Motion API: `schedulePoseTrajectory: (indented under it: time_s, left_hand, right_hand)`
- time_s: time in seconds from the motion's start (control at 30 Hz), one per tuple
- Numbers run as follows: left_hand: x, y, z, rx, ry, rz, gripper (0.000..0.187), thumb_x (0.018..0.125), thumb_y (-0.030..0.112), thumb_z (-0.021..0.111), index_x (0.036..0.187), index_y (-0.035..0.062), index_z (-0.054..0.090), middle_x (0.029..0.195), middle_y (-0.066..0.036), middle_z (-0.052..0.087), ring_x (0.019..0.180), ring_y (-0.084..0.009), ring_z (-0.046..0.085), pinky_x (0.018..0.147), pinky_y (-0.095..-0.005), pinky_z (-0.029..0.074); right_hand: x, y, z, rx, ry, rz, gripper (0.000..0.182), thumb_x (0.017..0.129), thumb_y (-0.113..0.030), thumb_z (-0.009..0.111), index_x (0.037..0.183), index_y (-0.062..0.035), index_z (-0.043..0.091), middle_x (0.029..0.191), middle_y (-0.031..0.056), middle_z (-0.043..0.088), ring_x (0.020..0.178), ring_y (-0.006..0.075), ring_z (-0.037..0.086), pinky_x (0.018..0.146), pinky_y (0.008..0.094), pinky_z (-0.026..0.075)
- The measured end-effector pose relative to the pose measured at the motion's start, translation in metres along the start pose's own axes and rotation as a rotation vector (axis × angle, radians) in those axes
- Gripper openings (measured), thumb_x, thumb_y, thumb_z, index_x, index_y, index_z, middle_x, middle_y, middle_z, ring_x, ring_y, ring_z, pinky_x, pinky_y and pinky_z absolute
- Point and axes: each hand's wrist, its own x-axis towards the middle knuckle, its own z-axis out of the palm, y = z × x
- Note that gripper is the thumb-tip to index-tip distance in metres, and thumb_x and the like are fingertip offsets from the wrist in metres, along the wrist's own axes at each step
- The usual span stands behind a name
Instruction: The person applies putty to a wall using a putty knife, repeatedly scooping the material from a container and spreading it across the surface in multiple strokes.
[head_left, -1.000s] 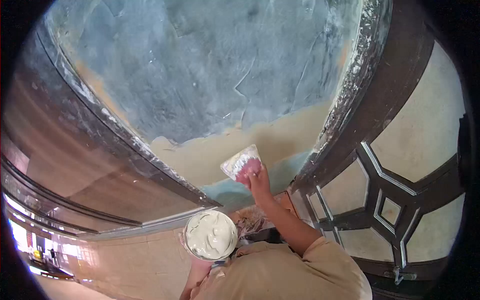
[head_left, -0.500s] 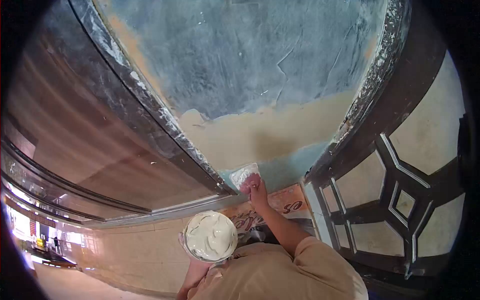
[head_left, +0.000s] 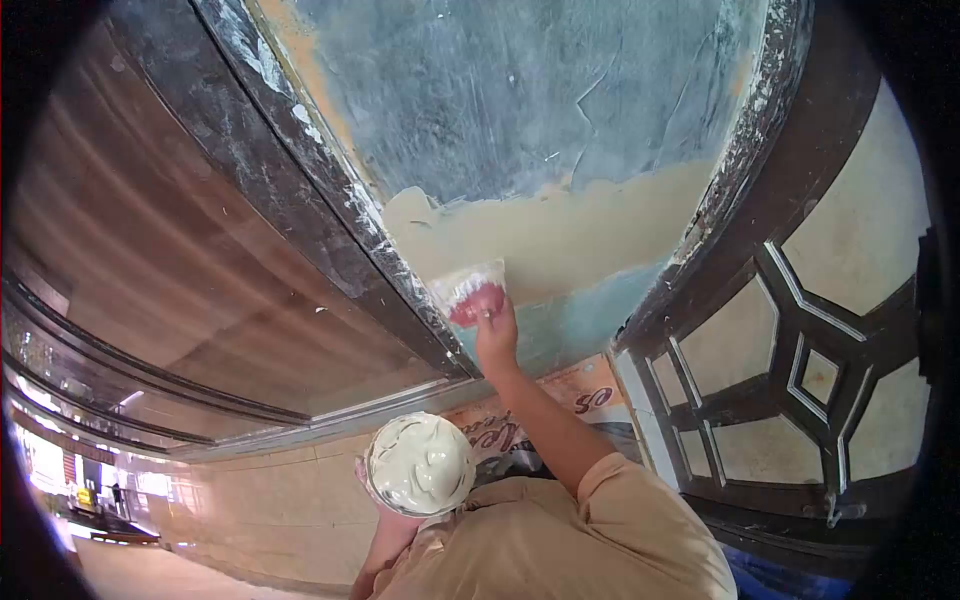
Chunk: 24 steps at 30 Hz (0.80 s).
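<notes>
My right hand (head_left: pixel 497 335) is closed round a putty knife (head_left: pixel 478 302) with a reddish back and a pale, putty-smeared blade. The blade lies against the wall (head_left: pixel 560 235), at the left edge beside the dark frame. A cream-coloured coat covers the wall's lower band there, with bluish-grey surface above and a pale green strip below. My left hand (head_left: pixel 385 510) holds a round tub (head_left: pixel 420 465) from its left side and below, near my body. Thick off-white putty fills the tub, its surface swirled and glossy. Most of the left fingers are hidden under the tub.
A dark wooden frame with glass panes (head_left: pixel 230 260) stands to the left. On the right is a dark door with a geometric pattern (head_left: pixel 800 385). A printed sheet (head_left: pixel 585 395) lies on the floor below the wall.
My right hand has moved the putty knife up the wall along its left edge, and the cream coat now reaches lower there. The tub stays near my body.
</notes>
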Motion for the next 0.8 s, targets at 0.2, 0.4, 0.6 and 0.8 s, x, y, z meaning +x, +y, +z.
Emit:
schedulePoseTrajectory:
  time_s: [0.2,0.4,0.6,0.8]
  left_hand:
    - [-0.003,0.009,0.006,0.129,-0.016,0.095,0.081,0.091,0.069,0.014,0.145,0.0133,0.036,0.147,-0.012,0.039,0.133,-0.0315,0.04,0.111,-0.0493,0.03]
    - [-0.001,0.01,0.005,0.03,-0.028,0.049,0.081,0.091,0.068,0.011,0.144,0.0129,0.036,0.146,-0.012,0.04,0.133,-0.031,0.04,0.111,-0.0495,0.031]
    - [-0.006,0.01,0.0,0.061,0.021,0.053,0.082,0.09,0.071,0.014,0.145,0.0143,0.034,0.147,-0.012,0.038,0.133,-0.0327,0.039,0.11,-0.0534,0.031]
    - [-0.009,0.012,-0.002,0.059,-0.011,0.066,0.082,0.089,0.072,0.016,0.144,0.0139,0.037,0.148,-0.012,0.037,0.132,-0.0337,0.04,0.109,-0.0543,0.032]
  right_hand:
    - [-0.038,0.051,-0.021,0.247,-0.049,0.192,0.036,0.094,-0.014,0.054,0.126,-0.0002,0.047,0.113,0.0098,0.056,0.102,0.0197,0.056,0.089,0.033,0.043]
    - [0.021,-0.089,0.028,0.208,-0.161,-0.262,0.024,0.097,-0.022,0.056,0.11,-0.0035,0.048,0.092,0.001,0.056,0.071,0.0067,0.05,0.058,0.0228,0.042]
    - [0.025,-0.068,0.032,0.233,-0.119,-0.114,0.026,0.096,-0.023,0.057,0.112,-0.0047,0.049,0.084,-0.0016,0.056,0.059,0.0041,0.045,0.048,0.0222,0.037]
    - [-0.038,-0.009,-0.002,0.421,-0.017,0.317,0.03,0.093,-0.009,0.056,0.12,0.0007,0.049,0.102,0.0072,0.061,0.092,0.0137,0.057,0.079,0.0287,0.047]
